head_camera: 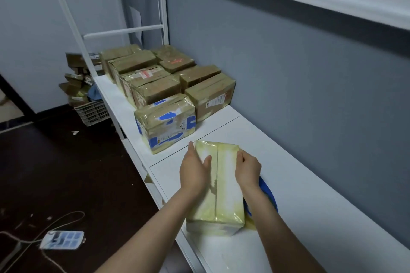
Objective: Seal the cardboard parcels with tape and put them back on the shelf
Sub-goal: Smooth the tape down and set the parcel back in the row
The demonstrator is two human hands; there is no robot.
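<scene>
Yellowish tape, glossy and wrinkled, covers the parcel [225,184] that lies flat on the white shelf board [306,197], near the front edge, with its long side running from near to far and a seam down the middle of its top. The left hand [194,172] lies against the parcel's far left side, fingers straight along the edge and thumb spread on the top face, pressing rather than clasping. The right hand [247,168] grips the far right corner, its fingers curled over the top edge. A blue object [269,195] lies on the board just right of the parcel, partly hidden under the right forearm; what it is cannot be told. Farther along the board to the left sits a taped parcel with blue markings [165,124], close to the held one but not touching it, and beyond that a cluster of brown taped parcels [155,88] packed side by side in two rows up to the shelf's far end. A grey wall [288,73] runs behind the board. On the dark floor [66,173] to the left stand a plastic basket [93,113] heaped with more boxes and, nearer, a white power strip [63,239] with its cable.
</scene>
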